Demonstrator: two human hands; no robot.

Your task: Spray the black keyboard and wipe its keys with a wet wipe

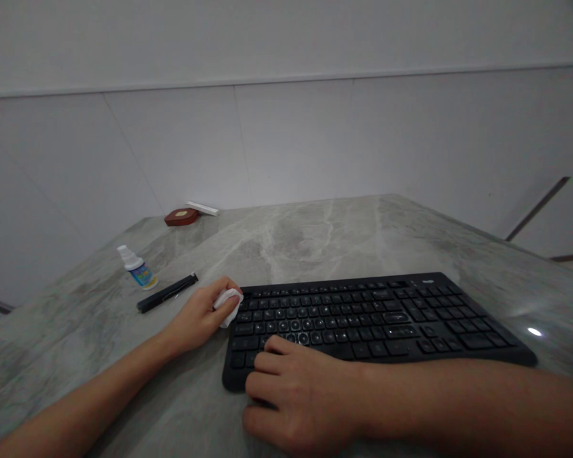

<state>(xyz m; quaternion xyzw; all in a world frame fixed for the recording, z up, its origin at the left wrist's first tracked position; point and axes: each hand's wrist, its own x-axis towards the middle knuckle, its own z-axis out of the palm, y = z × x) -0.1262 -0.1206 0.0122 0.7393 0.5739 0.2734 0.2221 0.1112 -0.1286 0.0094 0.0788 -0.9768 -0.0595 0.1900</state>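
A black keyboard (344, 324) lies at an angle on the marble-patterned table. At its upper left corner, my left hand (205, 315) is closed around a crumpled white tissue (230, 304), the thumb pressing on it. My right hand (298, 391) rests over the keyboard's front left edge, fingers bent and thumb nearest me, gripping that edge; its fingertips are partly hidden. Left of my left hand are a black pen-shaped tool (167, 292) and a small spray bottle (141, 270) with a white top and a blue and yellow label, standing upright.
Toward the back left of the table (305, 242) lies a reddish-brown case (181, 217) with a pale oval on top. A flat white strip (202, 208) touches or lies just behind it. A pale panelled wall (291, 140) rises behind the table's far edge.
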